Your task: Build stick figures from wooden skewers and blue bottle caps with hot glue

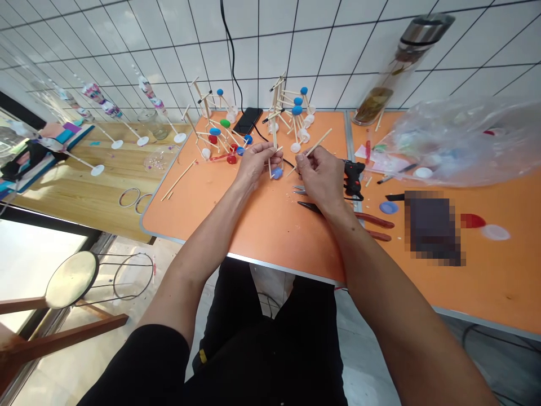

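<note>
My left hand [255, 162], fingers pinched, holds a small piece of joined wooden sticks [270, 166] above the orange table. A blue cap [277, 173] sits at the lower end of these sticks; whether it is fixed to them I cannot tell. In my right hand [319, 176] a thin wooden stick [320, 140] is gripped between thumb and fingers, slanting up to the right. Under my right wrist lie pliers with red handles [375, 220]. Behind my hands stand two stick models with coloured caps, one on the left [214, 132] and one on the right [297, 110].
A black phone [248, 120] and its cable lie near the tiled wall. Loose sticks [179, 179] are at the left. On the right are a glass bottle [382, 84], a plastic bag [469, 141], a blue cap [389, 207] and a blurred dark object [433, 225]. A stool [71, 280] stands lower left.
</note>
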Motion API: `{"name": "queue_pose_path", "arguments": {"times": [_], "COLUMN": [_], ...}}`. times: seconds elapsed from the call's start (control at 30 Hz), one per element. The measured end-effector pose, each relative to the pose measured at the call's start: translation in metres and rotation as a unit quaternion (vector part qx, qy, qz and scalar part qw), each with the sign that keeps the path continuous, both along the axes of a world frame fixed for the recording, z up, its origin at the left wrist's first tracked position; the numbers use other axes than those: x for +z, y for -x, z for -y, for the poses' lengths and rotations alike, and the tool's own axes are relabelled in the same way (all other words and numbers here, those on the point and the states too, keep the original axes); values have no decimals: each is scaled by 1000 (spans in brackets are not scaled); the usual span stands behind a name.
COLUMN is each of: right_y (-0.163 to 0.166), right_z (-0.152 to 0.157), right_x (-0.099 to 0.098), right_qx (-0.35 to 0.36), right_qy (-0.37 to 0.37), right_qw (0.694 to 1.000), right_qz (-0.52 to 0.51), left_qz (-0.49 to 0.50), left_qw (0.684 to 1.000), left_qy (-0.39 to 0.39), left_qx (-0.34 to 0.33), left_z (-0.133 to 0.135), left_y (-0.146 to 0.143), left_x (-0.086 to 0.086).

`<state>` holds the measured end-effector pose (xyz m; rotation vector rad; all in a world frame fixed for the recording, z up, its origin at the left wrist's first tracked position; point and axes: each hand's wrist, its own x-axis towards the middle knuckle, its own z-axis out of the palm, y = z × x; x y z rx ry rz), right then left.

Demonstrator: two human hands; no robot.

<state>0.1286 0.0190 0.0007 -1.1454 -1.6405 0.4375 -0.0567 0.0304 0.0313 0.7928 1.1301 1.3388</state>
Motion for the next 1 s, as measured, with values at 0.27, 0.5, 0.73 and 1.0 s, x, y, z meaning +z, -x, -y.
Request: {"name": "queue_pose_path", "arguments": {"times": [0.27, 0.5, 0.73, 1.0], "right_y": [0, 1, 3, 0], "right_z": [-3, -4, -4, -5], "right_x": [-4, -3, 6, 14], "right_qx": [-10, 1, 54, 41], "right_qy": [-2, 14, 104, 102], "right_qw": [1000, 999, 973, 972], "right_qz": [-5, -45, -200, -208], "left_qz": [-2, 7, -8, -2], "left_qw": [1000, 1000, 1000, 1000], "left_qy": [6, 0, -6, 11], "left_qx": [9, 5, 0, 1], "left_z": [-1, 0, -4, -4], "left_y": [1, 0, 3, 2], "left_x": [-2, 0, -4, -4]}}
